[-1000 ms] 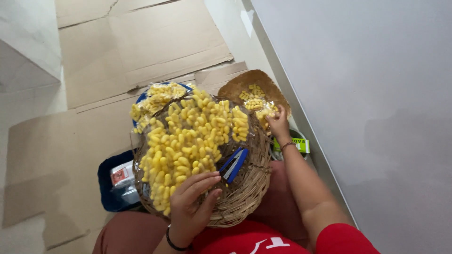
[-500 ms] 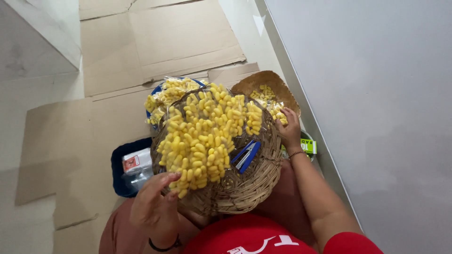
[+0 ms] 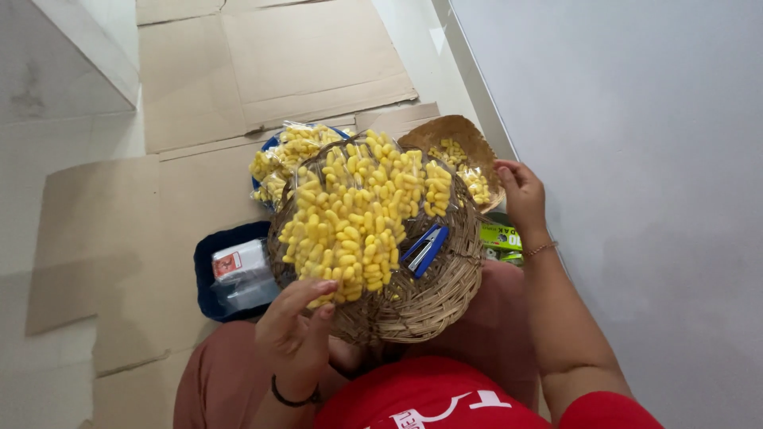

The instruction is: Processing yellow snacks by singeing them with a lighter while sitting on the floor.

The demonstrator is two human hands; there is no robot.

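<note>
Head view: I count two woven baskets, one blue stapler, one dark blue tray.

Large basket (image 3: pixel 421 306) on the lap holds yellow cocoons (image 3: pixel 350 214); left hand (image 3: pixel 298 334), fingers loosely spread, touches the heap's near edge. Right hand (image 3: pixel 524 195), fingers curled, holds the small basket (image 3: pixel 445 131) rim. Stapler (image 3: pixel 425 248) lies at the big basket's right side; tray (image 3: pixel 208 274) sits left.
</note>
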